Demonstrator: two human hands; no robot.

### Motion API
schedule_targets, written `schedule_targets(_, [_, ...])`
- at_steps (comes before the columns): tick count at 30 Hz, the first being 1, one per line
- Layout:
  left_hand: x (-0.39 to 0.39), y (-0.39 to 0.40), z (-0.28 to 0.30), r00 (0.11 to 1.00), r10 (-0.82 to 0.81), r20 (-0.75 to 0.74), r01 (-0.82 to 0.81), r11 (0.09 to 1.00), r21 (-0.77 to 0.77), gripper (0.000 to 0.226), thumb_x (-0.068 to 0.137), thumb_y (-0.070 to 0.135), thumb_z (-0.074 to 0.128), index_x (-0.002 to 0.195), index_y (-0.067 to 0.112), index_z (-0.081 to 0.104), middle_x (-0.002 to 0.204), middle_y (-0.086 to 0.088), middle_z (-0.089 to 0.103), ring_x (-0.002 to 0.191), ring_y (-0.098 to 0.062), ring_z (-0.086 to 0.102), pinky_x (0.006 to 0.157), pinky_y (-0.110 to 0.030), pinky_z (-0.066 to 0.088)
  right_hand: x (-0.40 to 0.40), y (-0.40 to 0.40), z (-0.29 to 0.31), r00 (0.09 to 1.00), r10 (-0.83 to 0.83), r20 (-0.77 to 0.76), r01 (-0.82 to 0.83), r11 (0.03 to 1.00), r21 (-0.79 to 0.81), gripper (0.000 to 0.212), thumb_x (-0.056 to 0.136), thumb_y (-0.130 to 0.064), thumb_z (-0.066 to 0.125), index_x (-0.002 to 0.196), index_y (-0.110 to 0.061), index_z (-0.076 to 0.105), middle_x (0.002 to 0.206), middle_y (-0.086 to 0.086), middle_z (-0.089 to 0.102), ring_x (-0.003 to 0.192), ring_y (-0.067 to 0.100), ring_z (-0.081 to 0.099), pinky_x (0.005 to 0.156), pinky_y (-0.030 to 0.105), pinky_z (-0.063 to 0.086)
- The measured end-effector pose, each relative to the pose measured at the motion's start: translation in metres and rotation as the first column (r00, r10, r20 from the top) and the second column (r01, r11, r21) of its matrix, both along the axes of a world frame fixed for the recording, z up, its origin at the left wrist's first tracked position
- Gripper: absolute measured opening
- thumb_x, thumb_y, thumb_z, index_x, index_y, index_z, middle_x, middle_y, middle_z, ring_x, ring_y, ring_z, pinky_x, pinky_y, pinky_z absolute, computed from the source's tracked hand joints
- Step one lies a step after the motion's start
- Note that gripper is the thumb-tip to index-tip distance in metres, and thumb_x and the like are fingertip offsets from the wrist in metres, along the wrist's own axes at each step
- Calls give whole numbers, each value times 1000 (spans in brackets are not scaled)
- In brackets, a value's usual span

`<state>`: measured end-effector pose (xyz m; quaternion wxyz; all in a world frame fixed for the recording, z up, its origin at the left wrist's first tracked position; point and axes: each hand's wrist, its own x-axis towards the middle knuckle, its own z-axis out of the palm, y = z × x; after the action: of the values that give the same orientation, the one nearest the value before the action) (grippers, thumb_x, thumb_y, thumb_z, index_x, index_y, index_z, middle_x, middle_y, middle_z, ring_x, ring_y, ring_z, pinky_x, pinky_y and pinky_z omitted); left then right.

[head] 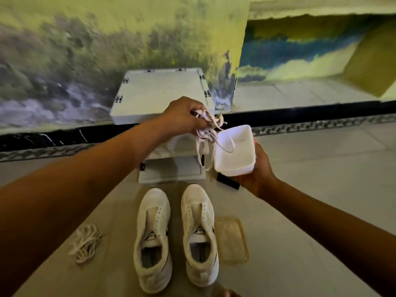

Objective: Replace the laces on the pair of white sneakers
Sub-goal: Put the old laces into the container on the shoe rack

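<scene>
Head view: left hand (182,115) fist-gripped on a bundle of white laces (209,129), loops dangling just above and into the tub (234,151). Right hand (256,168) cups the tub from below and behind, fingers wrapped round its base; the tub tilts toward the camera. One loop hangs inside the tub.

Both sneakers (153,239) sit side by side on the floor, toes away, eyelets bare, tongues exposed. A second lace pile (85,243) lies on the floor left of them, well apart, probably the old set. The lid (231,240) is on the floor just beside the right shoe.

Step looks like getting new laces out of the tub. To do it clean:
- lift the bundle straight up till the trailing loop clears the rim, else it drags the tub
- park the tub by the lid, away from the shoes
- split the bundle into two laces and find the tips before threading
- keep new laces away from the left pile so sets don't mix
</scene>
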<state>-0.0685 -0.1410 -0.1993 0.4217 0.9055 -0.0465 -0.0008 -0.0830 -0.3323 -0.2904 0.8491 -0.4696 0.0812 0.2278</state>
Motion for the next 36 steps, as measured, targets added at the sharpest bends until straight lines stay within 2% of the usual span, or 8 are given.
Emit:
schedule_targets(9, [-25,3,58,999,28,-36,-42,867,-497,18,85,-10,58,80,7,64,70,0,69,54,-5,63,55,-18,52,-13,23,13,995,95,37,-95,995,7,51,97,-50,34,131,-17,52,103,9,67,91,29,64,60,37,56])
schedule_targets(11, [-28,3,57,997,65,-30,-71,880,-470,18,84,-9,59,80,7,65,73,-1,68,54,-6,62,56,-21,53,-9,27,19,996,72,48,-74,996,44,55,96,-52,32,134,-17,50,102,7,68,90,26,65,63,36,56])
schedule_targets(16, [-32,-4,16,982,153,106,-148,987,-61,14,75,1,70,87,9,72,74,-4,66,66,-12,60,63,-24,53,-12,40,15,992,102,77,-111,987,114,49,98,-51,30,122,-19,57,94,5,72,83,21,69,67,36,57])
schedule_targets(21, [-31,-8,-5,984,146,-101,-168,952,-257,15,80,-4,65,83,11,68,82,-11,67,74,-21,64,69,-30,58,-25,57,2,993,100,63,-107,985,134,46,99,-44,32,117,-12,59,91,8,71,82,23,68,70,39,57])
schedule_targets(26, [-25,-4,12,967,156,-203,-256,657,-709,14,84,-4,61,80,10,62,60,1,67,56,-8,61,50,-18,51,-24,57,0,995,80,59,-91,971,220,42,99,-46,30,108,-19,62,81,4,73,71,20,70,62,35,58])
schedule_targets(30, [-23,7,13,958,175,-227,-286,531,-798,15,88,-2,57,81,10,61,55,3,66,55,-7,61,51,-18,53,-26,54,-4,998,50,37,-58,957,284,40,98,-44,32,97,-19,65,78,5,70,70,21,68,64,36,58])
schedule_targets(34, [-27,8,8,964,224,-143,-244,534,-809,19,89,-7,54,80,9,60,56,2,66,53,-9,63,55,-22,56,-28,60,-6,998,67,10,-67,963,262,42,97,-47,33,102,-20,65,87,7,70,79,25,66,67,39,57])
schedule_targets(36, [-27,11,2,974,219,-50,-198,729,-656,18,85,-10,58,81,7,62,65,-3,67,57,-13,64,53,-23,56,-28,62,-6,997,75,22,-78,961,264,43,97,-47,32,107,-19,63,86,7,71,78,24,68,66,38,58])
